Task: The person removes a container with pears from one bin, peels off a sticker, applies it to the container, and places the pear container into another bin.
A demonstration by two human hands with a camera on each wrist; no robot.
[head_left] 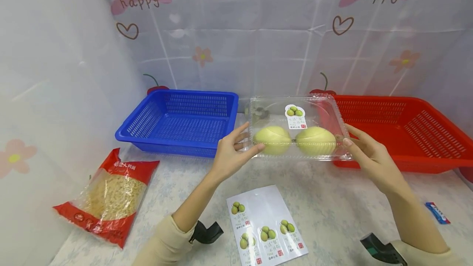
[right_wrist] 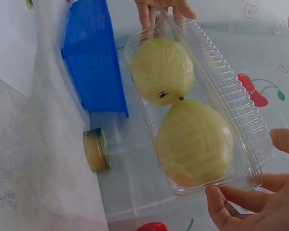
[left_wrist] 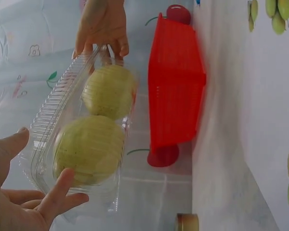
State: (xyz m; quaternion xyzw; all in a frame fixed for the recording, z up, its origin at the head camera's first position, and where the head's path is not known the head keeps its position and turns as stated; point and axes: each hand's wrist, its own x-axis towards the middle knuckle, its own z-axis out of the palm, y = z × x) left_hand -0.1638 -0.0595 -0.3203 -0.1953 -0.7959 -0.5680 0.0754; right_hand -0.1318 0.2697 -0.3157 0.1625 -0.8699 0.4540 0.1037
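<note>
A clear plastic clamshell box (head_left: 275, 112) with two pale green pears (head_left: 272, 139) inside is held up over the table, its top tilted toward the head camera. On its lid sits a white sticker (head_left: 297, 123) printed with green fruit. My left hand (head_left: 233, 147) grips the box's left end, thumb at the front and fingers round the side. The right hand (head_left: 373, 155) holds the opposite end, its thumb at the near corner. Both wrist views show the pears (left_wrist: 89, 149) side by side through the ribbed plastic wall (right_wrist: 231, 91). Below lies a sheet of matching stickers (head_left: 258, 204).
A blue basket (head_left: 177, 145) stands at the back left, a red basket (head_left: 391, 161) at the back right, partly behind the box. A red-ended bag of pasta (head_left: 114, 192) lies left. A small blue packet (head_left: 437, 212) lies far right. Behind the box is a tin (right_wrist: 97, 150).
</note>
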